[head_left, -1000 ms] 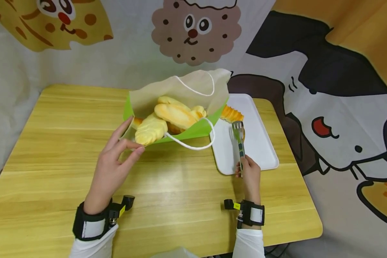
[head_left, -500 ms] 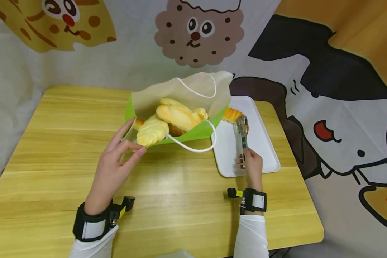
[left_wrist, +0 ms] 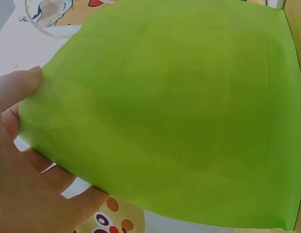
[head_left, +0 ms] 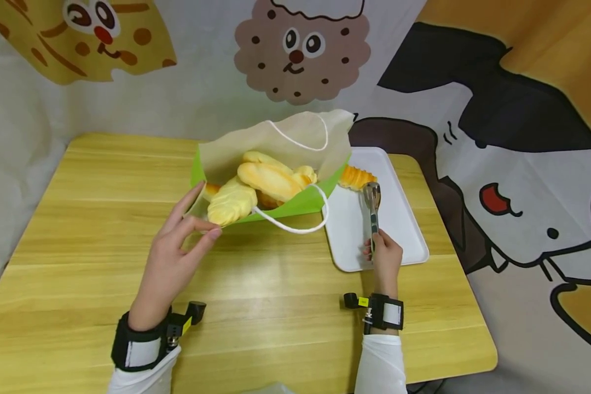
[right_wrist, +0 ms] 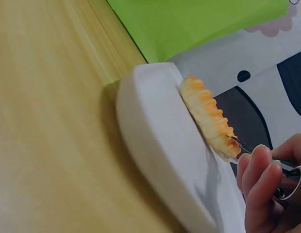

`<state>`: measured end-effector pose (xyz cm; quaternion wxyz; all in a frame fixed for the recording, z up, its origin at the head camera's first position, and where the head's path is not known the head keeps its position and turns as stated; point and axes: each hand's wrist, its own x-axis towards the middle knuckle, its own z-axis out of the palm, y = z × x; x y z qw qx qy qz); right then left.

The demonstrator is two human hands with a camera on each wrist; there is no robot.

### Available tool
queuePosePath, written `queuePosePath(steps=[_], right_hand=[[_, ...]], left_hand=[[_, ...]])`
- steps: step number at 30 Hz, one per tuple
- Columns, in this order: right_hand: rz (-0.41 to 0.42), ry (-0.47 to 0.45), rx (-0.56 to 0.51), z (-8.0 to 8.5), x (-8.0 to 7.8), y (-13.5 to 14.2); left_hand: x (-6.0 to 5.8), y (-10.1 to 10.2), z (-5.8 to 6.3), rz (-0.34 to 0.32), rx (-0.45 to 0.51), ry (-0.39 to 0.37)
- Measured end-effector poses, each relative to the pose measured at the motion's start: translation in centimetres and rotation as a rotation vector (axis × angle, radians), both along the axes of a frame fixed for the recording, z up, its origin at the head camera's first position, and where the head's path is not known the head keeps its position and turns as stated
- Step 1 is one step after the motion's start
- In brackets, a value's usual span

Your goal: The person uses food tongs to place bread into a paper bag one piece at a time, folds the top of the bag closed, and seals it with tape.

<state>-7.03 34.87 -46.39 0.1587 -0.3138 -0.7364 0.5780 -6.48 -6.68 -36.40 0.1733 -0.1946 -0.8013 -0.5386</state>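
My left hand (head_left: pixel 174 254) pinches the near left rim of a green paper bag (head_left: pixel 305 201), thumb and fingers on either side of the edge in the left wrist view. Inside the bag lie several bread pieces, including a pale braided bread (head_left: pixel 232 201) by the rim and a smooth oblong roll (head_left: pixel 268 179). My right hand (head_left: pixel 387 258) grips metal tongs (head_left: pixel 374 210) over a white tray (head_left: pixel 399 219). On that tray lies a ridged golden bread (right_wrist: pixel 206 114); the tongs' tips are at its near end in the right wrist view.
The bag stands on the wooden table (head_left: pixel 103 219), just left of the tray and overlapping its far left part in the head view. White cord handles (head_left: pixel 295 230) loop from the bag. A printed cloth (head_left: pixel 202 98) hangs behind the table and along its right side.
The tongs have turned and shifted slightly right with my right hand, so their tips now meet the ridged bread's right end. My left hand keeps its hold on the bag.
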Motion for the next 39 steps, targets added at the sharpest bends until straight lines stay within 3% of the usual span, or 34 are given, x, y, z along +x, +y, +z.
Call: queuePosePath(steps=[9, 15, 22, 35, 39], right_hand=[[-0.045, 0.048, -0.045, -0.3, 2.3, -0.2], [-0.067, 0.079, -0.095, 0.5, 3.3, -0.8], [-0.105, 0.123, -0.074, 1.5, 4.5, -1.3], [-0.155, 0.350, -0.085, 5.4, 6.2, -1.6], [-0.169, 0.421, -0.143, 6.2, 6.5, -1.5]], left_hand=[[0.2, 0.2, 0.0, 0.000, -0.005, 0.024], [0.3, 0.2, -0.1, 0.004, -0.010, 0.026], [0.3, 0.2, -0.2, 0.001, -0.007, 0.035], [0.2, 0.1, -0.2, -0.004, -0.003, 0.048], [0.2, 0.1, -0.2, -0.007, -0.001, 0.052]])
